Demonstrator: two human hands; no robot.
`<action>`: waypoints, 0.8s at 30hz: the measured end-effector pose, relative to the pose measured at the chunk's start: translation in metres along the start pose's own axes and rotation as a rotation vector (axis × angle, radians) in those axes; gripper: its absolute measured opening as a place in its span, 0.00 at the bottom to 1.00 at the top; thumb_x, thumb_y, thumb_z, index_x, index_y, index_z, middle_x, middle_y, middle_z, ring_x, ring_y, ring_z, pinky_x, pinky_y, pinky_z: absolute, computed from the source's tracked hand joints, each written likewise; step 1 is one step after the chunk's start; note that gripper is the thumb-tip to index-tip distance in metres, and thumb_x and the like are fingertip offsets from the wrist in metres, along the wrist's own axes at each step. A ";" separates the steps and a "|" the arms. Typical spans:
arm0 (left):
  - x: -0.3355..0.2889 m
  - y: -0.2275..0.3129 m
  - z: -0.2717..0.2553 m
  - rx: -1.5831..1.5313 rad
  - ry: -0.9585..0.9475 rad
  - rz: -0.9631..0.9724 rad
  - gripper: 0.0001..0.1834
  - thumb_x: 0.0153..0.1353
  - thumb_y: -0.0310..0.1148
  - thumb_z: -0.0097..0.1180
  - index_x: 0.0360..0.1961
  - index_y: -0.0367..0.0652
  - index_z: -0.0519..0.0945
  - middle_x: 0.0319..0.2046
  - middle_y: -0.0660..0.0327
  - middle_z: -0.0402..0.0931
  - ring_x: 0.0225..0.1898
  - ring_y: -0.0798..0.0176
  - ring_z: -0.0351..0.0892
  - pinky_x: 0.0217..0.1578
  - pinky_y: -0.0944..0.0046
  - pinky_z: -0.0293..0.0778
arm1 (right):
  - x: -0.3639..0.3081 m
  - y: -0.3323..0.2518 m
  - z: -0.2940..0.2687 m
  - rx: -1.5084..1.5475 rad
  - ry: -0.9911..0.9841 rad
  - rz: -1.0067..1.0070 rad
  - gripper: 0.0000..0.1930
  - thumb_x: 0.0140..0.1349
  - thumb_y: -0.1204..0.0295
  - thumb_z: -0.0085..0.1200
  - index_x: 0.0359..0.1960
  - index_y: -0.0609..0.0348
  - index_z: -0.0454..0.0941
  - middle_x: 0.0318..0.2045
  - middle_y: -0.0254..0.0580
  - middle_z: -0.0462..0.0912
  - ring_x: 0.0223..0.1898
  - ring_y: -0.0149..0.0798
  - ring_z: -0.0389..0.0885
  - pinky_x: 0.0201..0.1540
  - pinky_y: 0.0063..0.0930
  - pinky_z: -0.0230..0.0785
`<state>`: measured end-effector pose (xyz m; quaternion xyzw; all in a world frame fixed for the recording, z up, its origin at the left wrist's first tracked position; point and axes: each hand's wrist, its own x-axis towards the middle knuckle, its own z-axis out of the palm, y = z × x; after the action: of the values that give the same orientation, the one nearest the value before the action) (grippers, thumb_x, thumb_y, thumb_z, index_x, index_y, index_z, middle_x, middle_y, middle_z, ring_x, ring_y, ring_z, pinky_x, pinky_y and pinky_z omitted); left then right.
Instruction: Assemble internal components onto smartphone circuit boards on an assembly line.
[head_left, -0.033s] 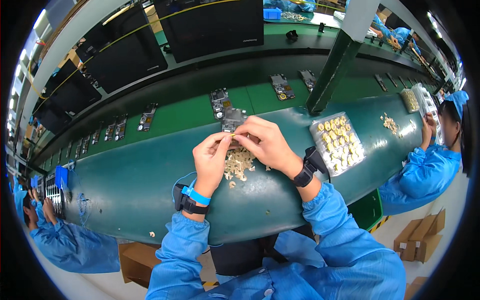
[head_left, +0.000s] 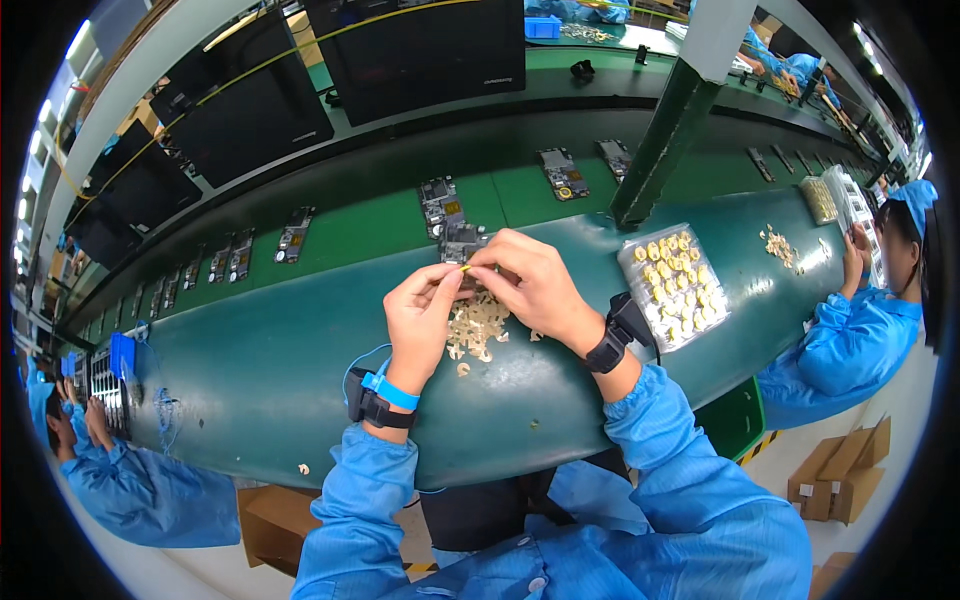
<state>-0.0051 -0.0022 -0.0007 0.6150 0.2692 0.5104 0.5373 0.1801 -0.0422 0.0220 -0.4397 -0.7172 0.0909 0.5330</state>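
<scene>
My left hand (head_left: 423, 310) and my right hand (head_left: 530, 285) meet over the bench, thumbs and forefingers pinched around a small yellow round piece (head_left: 465, 268), seen almost edge-on. Just beyond the fingertips is a dark circuit board (head_left: 461, 240); my fingers cover its near end, and whether they touch it I cannot tell. Under and between the hands lies a pile of cream, curved paper scraps (head_left: 478, 328). To the right of my right wrist, a clear plastic tray (head_left: 712, 318) carries rows of yellow round pieces.
Several circuit boards (head_left: 566, 176) lie along the green strip (head_left: 370, 215) behind the bench (head_left: 270, 370). A green post (head_left: 665, 145) rises at the back right. Co-workers in blue sit at the left (head_left: 140, 490) and right (head_left: 845, 345). More scraps (head_left: 780, 248) lie near the right one.
The circuit board just beyond my fingertips has shifted slightly toward me and to the left. Both hands keep their pinch on the yellow piece.
</scene>
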 end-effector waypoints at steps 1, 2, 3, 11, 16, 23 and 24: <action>0.001 0.000 -0.001 -0.022 0.004 -0.065 0.11 0.75 0.28 0.57 0.47 0.27 0.84 0.42 0.55 0.86 0.41 0.65 0.87 0.46 0.63 0.87 | -0.001 -0.001 0.000 -0.002 0.001 0.002 0.06 0.62 0.76 0.64 0.39 0.60 0.83 0.33 0.43 0.79 0.32 0.46 0.83 0.34 0.38 0.76; 0.001 0.000 -0.002 -0.045 0.008 -0.130 0.12 0.76 0.29 0.57 0.47 0.27 0.84 0.41 0.55 0.86 0.41 0.64 0.87 0.46 0.62 0.88 | -0.002 -0.001 0.001 -0.110 0.050 -0.074 0.06 0.61 0.76 0.65 0.38 0.60 0.83 0.32 0.42 0.79 0.32 0.45 0.82 0.34 0.38 0.76; 0.002 -0.001 -0.001 -0.046 0.006 -0.133 0.12 0.76 0.29 0.57 0.47 0.27 0.84 0.41 0.55 0.86 0.41 0.64 0.87 0.46 0.62 0.88 | -0.002 -0.001 0.001 -0.218 0.098 -0.150 0.06 0.59 0.77 0.65 0.37 0.59 0.83 0.32 0.40 0.79 0.31 0.45 0.82 0.34 0.38 0.76; 0.001 0.004 -0.001 -0.087 0.020 -0.123 0.14 0.76 0.30 0.56 0.45 0.26 0.84 0.41 0.53 0.86 0.41 0.62 0.87 0.45 0.61 0.88 | -0.001 -0.002 -0.001 -0.218 -0.008 -0.226 0.08 0.55 0.80 0.66 0.37 0.60 0.85 0.32 0.40 0.82 0.32 0.45 0.84 0.35 0.36 0.78; 0.000 0.003 -0.003 -0.110 0.015 -0.082 0.11 0.75 0.28 0.57 0.45 0.28 0.85 0.41 0.55 0.86 0.41 0.64 0.87 0.46 0.61 0.88 | 0.002 -0.004 -0.007 0.186 -0.030 0.029 0.08 0.61 0.79 0.66 0.41 0.64 0.87 0.34 0.41 0.83 0.31 0.35 0.81 0.33 0.29 0.72; -0.003 0.006 0.002 -0.011 -0.002 -0.022 0.10 0.74 0.25 0.59 0.47 0.28 0.86 0.41 0.57 0.87 0.41 0.69 0.85 0.45 0.67 0.84 | 0.000 -0.003 -0.002 0.178 -0.027 0.183 0.07 0.64 0.75 0.66 0.40 0.64 0.86 0.33 0.40 0.82 0.28 0.31 0.76 0.32 0.26 0.70; -0.003 0.006 0.002 0.002 -0.015 -0.020 0.10 0.74 0.26 0.59 0.47 0.28 0.86 0.42 0.57 0.87 0.42 0.70 0.85 0.45 0.68 0.83 | 0.000 -0.004 -0.002 0.185 -0.041 0.202 0.06 0.65 0.75 0.65 0.39 0.65 0.85 0.33 0.40 0.82 0.28 0.31 0.75 0.32 0.26 0.69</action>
<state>-0.0060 -0.0076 0.0042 0.6166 0.2716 0.5002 0.5439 0.1795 -0.0451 0.0255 -0.4566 -0.6686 0.2189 0.5446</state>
